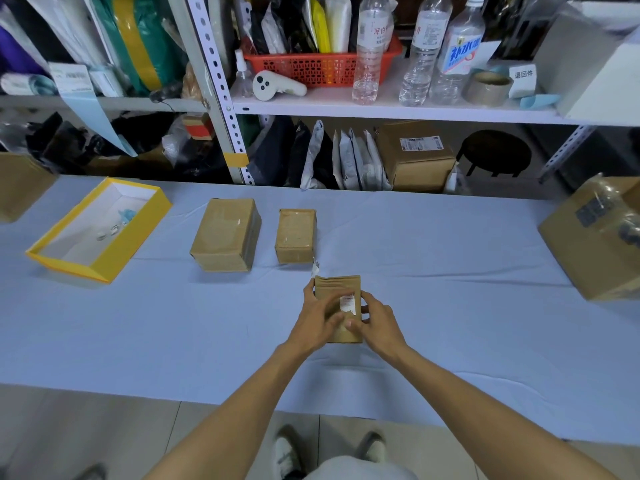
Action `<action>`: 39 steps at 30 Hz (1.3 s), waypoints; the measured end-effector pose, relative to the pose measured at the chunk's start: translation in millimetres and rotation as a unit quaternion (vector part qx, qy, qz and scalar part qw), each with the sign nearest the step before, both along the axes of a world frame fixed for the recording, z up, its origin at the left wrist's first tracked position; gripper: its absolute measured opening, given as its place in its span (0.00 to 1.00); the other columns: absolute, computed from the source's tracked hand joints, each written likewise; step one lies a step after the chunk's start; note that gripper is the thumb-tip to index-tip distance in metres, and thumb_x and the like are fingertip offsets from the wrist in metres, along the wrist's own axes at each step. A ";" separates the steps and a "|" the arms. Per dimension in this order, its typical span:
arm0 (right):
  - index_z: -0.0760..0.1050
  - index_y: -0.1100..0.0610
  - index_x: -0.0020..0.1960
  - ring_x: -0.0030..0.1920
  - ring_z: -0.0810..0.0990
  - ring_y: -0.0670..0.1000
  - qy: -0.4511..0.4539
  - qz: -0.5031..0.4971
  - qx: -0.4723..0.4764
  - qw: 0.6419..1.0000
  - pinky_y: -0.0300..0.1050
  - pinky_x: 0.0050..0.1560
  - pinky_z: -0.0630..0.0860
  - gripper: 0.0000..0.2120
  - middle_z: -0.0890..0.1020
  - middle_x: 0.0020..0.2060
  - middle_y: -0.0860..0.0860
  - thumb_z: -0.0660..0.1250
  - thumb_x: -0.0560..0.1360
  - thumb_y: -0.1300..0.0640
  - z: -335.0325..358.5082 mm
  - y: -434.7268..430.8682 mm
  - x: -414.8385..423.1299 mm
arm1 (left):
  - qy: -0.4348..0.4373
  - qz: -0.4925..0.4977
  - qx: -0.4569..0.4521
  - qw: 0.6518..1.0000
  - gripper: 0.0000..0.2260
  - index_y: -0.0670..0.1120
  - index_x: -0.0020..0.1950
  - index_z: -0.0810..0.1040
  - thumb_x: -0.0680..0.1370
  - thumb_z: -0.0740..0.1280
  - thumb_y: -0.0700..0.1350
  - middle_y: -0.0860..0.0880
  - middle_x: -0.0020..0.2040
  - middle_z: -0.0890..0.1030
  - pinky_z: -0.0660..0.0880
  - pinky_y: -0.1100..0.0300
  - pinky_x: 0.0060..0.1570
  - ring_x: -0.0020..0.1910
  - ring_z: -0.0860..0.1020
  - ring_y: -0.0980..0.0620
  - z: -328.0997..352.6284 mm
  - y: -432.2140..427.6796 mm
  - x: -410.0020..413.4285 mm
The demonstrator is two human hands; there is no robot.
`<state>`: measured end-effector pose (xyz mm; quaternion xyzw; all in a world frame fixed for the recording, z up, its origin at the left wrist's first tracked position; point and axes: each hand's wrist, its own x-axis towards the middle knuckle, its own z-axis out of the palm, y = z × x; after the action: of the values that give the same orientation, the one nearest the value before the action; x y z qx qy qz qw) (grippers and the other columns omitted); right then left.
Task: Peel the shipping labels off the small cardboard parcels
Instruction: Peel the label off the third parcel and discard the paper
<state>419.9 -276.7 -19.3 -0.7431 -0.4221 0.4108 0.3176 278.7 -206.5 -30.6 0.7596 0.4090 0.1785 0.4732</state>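
From my remote seat, at the far left edge, about 9 o'clock, a cardboard box [19, 185] sits half out of view on the table [433, 265]. Next, at 10 o'clock from my hands, lies a yellow tray [142, 240] with a white inside and a few small scraps in it, one of them blue. Further right, at 11 o'clock, the larger parcel [227, 233] rests on the table, and just beside it, close to 12 o'clock, the smaller parcel [296, 235]; both show bare tops with faint white traces.

A white strip [315, 270] stands up at the far left corner of the parcel I am working on, by my fingertips; I cannot tell whether it is pinched or only stuck there. My left grip [318, 320] is curled round the left side of the near parcel [337, 289], thumb lying over its top. That parcel sits at the table's centre, directly ahead. A torn white label [348, 304] clings to its top. My right grip [379, 322] curls round the right side, its thumb meeting the left one on the near part of the top.

At 3 o'clock, well apart, a big carton [595, 258] stands at the table's right edge.
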 end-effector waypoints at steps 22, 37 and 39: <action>0.73 0.51 0.63 0.52 0.83 0.51 -0.031 0.052 0.003 0.998 0.51 0.53 0.81 0.22 0.83 0.53 0.50 0.71 0.71 0.57 -0.5 4.1 8.3 | 0.063 -0.111 0.061 0.990 0.22 0.59 0.73 0.64 0.80 0.58 0.42 0.44 0.75 0.57 0.56 0.55 0.74 0.76 0.44 0.51 -8.1 16.9 -11.2; 0.71 0.51 0.68 0.55 0.81 0.52 -0.039 0.060 0.020 0.997 0.47 0.53 0.80 0.22 0.82 0.56 0.50 0.69 0.74 0.55 -8.1 5.4 11.8 | 0.060 -0.099 0.084 0.990 0.20 0.53 0.71 0.67 0.80 0.60 0.39 0.45 0.72 0.57 0.63 0.51 0.72 0.77 0.48 0.46 -2.6 14.6 -9.8; 0.69 0.50 0.71 0.57 0.80 0.51 -0.035 0.055 0.023 0.998 0.45 0.54 0.79 0.23 0.82 0.58 0.49 0.66 0.77 0.54 -8.6 4.1 13.8 | 0.032 -0.067 0.047 0.996 0.24 0.55 0.73 0.61 0.79 0.62 0.42 0.47 0.72 0.56 0.66 0.53 0.71 0.77 0.49 0.49 -3.4 14.1 -10.5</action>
<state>433.7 -272.5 -27.9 -0.7251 -0.4829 0.3913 0.2964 268.2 -192.4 -33.9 0.8120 0.3632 0.1412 0.4345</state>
